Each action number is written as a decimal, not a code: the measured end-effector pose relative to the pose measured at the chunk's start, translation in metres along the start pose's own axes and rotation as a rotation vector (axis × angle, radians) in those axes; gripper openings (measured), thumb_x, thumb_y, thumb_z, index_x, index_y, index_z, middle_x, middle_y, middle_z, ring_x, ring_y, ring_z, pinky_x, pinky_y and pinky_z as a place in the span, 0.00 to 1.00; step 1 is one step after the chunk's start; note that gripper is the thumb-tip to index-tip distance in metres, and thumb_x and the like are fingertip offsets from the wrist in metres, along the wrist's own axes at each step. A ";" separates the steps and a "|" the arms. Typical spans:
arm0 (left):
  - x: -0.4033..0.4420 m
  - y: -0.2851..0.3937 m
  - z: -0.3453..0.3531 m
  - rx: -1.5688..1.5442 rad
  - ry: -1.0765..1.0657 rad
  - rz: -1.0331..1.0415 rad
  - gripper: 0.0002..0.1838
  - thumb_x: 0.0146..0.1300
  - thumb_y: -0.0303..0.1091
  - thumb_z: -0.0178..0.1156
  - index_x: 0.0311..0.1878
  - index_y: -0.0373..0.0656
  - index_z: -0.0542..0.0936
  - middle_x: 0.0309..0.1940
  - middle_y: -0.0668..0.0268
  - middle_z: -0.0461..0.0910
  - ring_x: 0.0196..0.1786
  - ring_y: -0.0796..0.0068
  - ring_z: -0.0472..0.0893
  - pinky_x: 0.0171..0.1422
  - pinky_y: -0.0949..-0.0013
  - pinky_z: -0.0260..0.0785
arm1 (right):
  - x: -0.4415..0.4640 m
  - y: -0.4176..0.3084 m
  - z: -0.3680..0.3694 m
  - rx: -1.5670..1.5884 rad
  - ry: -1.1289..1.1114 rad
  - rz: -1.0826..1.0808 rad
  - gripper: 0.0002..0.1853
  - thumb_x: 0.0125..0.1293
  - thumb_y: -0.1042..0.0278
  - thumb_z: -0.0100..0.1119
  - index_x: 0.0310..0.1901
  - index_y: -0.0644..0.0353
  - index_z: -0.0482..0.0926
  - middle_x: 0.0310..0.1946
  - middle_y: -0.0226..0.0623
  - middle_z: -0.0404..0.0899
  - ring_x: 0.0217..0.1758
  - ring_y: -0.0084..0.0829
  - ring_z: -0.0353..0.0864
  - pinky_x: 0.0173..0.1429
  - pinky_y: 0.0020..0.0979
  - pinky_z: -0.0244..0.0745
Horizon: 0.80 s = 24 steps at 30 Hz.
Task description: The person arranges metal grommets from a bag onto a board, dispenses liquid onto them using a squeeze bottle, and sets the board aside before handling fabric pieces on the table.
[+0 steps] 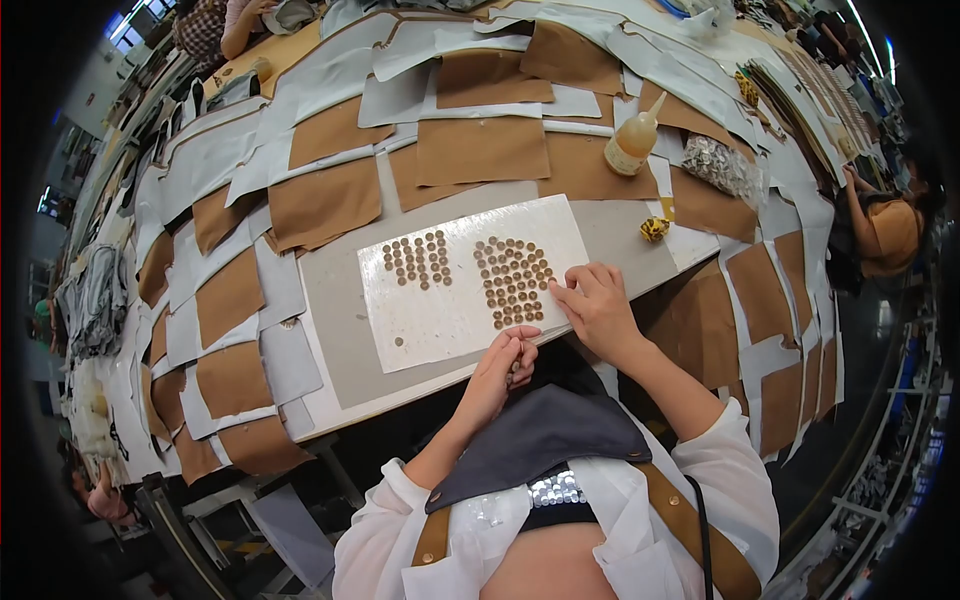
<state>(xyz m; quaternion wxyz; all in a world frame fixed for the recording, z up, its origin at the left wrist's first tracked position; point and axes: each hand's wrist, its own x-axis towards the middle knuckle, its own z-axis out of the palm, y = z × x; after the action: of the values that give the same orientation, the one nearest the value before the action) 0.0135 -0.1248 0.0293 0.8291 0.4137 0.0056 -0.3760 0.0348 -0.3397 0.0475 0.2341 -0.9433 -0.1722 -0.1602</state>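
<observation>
A white board lies on the grey work surface before me. Small round brown buttons stand on it in rows, a smaller group on the left and a larger group on the right. One lone button sits near the board's lower left. My right hand pinches a button at the right edge of the larger group, thumb and forefinger together. Below that group, my left hand is closed with curled fingers at the board's front edge; its contents are mostly hidden.
Brown and white fabric pieces overlap around the work surface. Behind the board are a glue bottle with a pointed nozzle, a clear bag of small parts and a yellow-black bundle. Other people sit farther off, one at right.
</observation>
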 end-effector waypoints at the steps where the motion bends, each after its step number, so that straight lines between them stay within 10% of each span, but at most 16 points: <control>1: 0.001 0.007 0.006 -0.073 0.030 -0.025 0.20 0.79 0.39 0.40 0.63 0.35 0.68 0.34 0.70 0.68 0.31 0.84 0.64 0.38 0.79 0.59 | 0.000 0.000 -0.004 0.049 -0.024 0.035 0.09 0.59 0.74 0.64 0.42 0.58 0.84 0.39 0.33 0.76 0.47 0.35 0.74 0.56 0.37 0.62; 4: 0.007 0.015 0.005 -0.242 -0.011 -0.039 0.23 0.78 0.38 0.40 0.69 0.33 0.64 0.45 0.65 0.76 0.46 0.77 0.76 0.54 0.74 0.71 | -0.002 0.000 -0.009 0.200 0.017 0.133 0.10 0.59 0.74 0.64 0.43 0.57 0.84 0.41 0.34 0.76 0.49 0.35 0.74 0.57 0.38 0.61; 10: 0.009 0.018 0.016 -0.222 0.034 -0.003 0.24 0.79 0.39 0.40 0.70 0.34 0.63 0.62 0.59 0.73 0.65 0.72 0.74 0.74 0.66 0.65 | 0.001 -0.036 -0.023 0.313 -0.002 0.059 0.11 0.59 0.73 0.65 0.44 0.54 0.84 0.41 0.32 0.77 0.50 0.34 0.73 0.59 0.37 0.59; 24: -0.008 0.018 0.013 -0.134 -0.022 -0.154 0.31 0.75 0.32 0.51 0.75 0.33 0.53 0.65 0.48 0.71 0.57 0.70 0.81 0.60 0.77 0.75 | -0.001 -0.005 0.003 0.438 0.001 0.367 0.03 0.57 0.73 0.67 0.34 0.58 0.83 0.28 0.29 0.80 0.35 0.31 0.75 0.50 0.33 0.63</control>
<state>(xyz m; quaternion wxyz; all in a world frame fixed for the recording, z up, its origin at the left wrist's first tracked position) 0.0155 -0.1219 0.0525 0.8235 0.3514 0.0534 -0.4421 0.0326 -0.3346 0.0467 0.4574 -0.8856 -0.0291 -0.0746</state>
